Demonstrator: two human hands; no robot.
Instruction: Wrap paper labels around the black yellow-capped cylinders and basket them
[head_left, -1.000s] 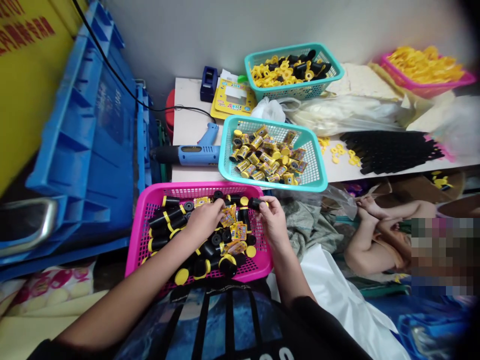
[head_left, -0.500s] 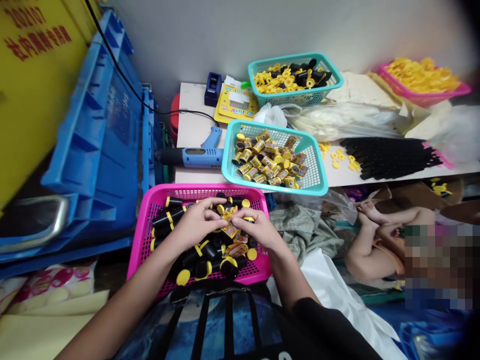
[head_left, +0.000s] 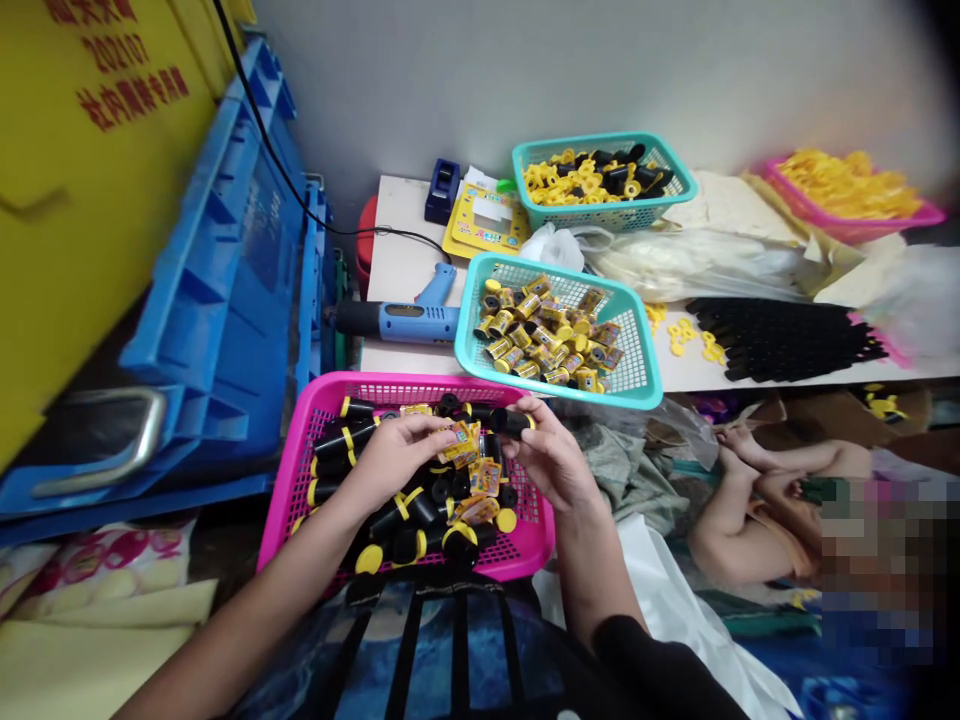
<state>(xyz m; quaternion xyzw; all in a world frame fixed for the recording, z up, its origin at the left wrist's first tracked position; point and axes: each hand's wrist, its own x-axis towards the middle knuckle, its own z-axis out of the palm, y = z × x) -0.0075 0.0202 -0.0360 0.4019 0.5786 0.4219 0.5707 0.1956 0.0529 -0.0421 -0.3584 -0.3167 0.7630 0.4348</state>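
Note:
Over a pink basket (head_left: 276, 500), my left hand (head_left: 396, 458) pinches a yellow printed label sleeve (head_left: 460, 445) between thumb and fingers. My right hand (head_left: 556, 462) grips a small black cylinder with a yellow cap (head_left: 510, 422), held on its side near the basket's right rim. Black cylinders with yellow caps (head_left: 386, 520) lie loosely heaped in the basket. Among them are more printed sleeves (head_left: 485, 478). Just beyond, a teal basket (head_left: 651, 395) contains several cylinders wrapped in printed sleeves (head_left: 540, 335).
A blue heat gun (head_left: 416, 322) lies on the white table (head_left: 397, 215). Behind are a teal basket of yellow and black parts (head_left: 536, 218), black sticks (head_left: 784, 338) and a pink basket (head_left: 847, 230). Blue crates (head_left: 217, 290) stand at left. Another person's bare legs (head_left: 739, 520) show at right.
My right hand has moved away from the left, rightward, and now clearly shows a capped black cylinder in its fingers. My left hand still has the yellow sleeve. The view has shifted slightly.

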